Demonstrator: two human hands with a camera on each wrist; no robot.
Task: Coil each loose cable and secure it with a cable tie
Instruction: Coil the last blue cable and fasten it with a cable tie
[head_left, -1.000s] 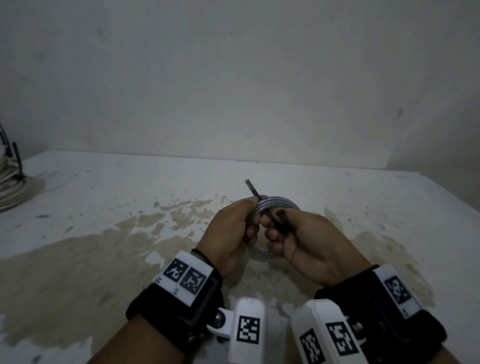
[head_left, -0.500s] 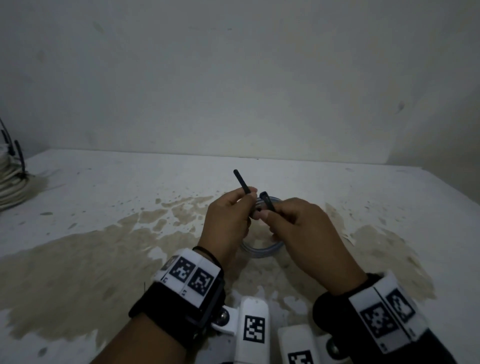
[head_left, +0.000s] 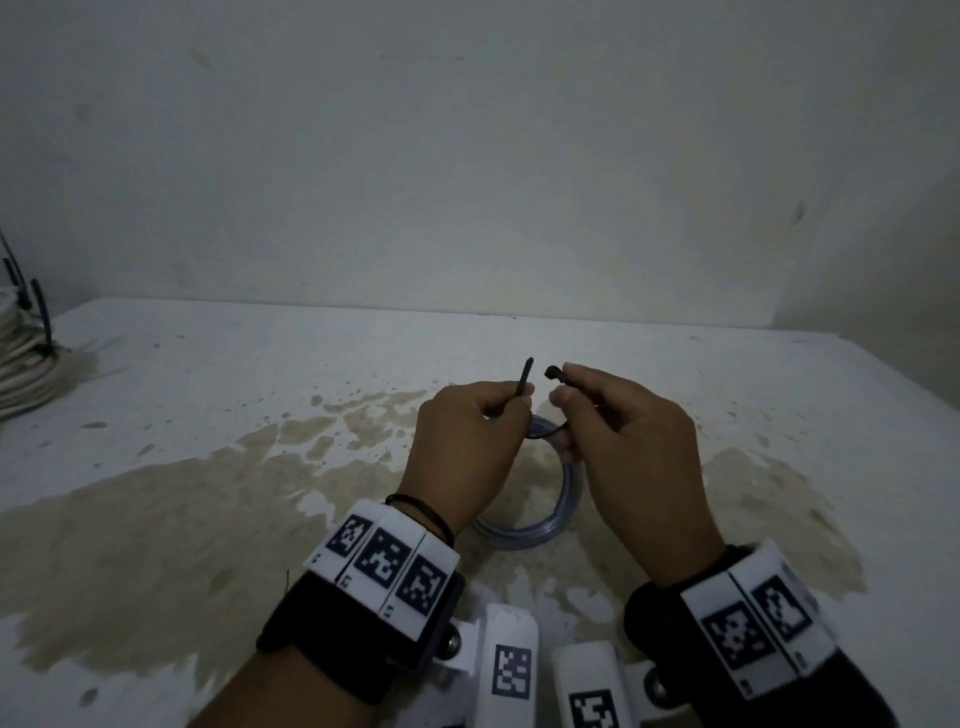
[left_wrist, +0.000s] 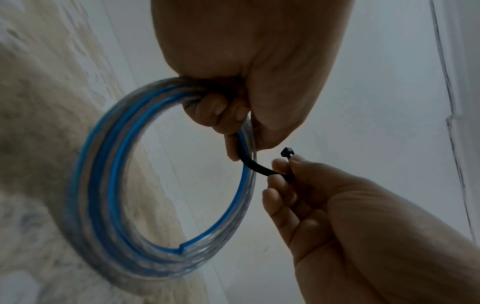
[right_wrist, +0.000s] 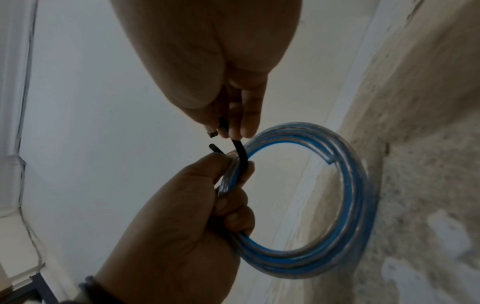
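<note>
1. A coil of clear, blue-striped cable (left_wrist: 155, 185) is held up above the stained bench (head_left: 208, 493), several turns gathered together.
2. The left hand (head_left: 462, 447) is closed round the top of the coil, and the pointed tail of a black cable tie (right_wrist: 240, 156) is pinched between its thumb and fingers, as seen in the head view.
3. The right hand (head_left: 623, 441) is closed in a pinch on the head end of the tie; the square head (left_wrist: 287, 152) is seen sticking out past the fingertips.
4. The tie is passed under the gathered turns, with both ends raised above them. Tail and head are near one another but apart; the tail is not yet threaded.
5. Step judged in hand: closing the tie round this coil, the coiling itself looking done.
6. The next move is judged to call for the tail tip to be lined up with the slot in the head, fed through, then pulled snug while the turns are kept bunched.
7. At the far left edge of the bench, a pile of pale cable (head_left: 21, 374) is partly seen, with dark strips standing up from it.
</note>
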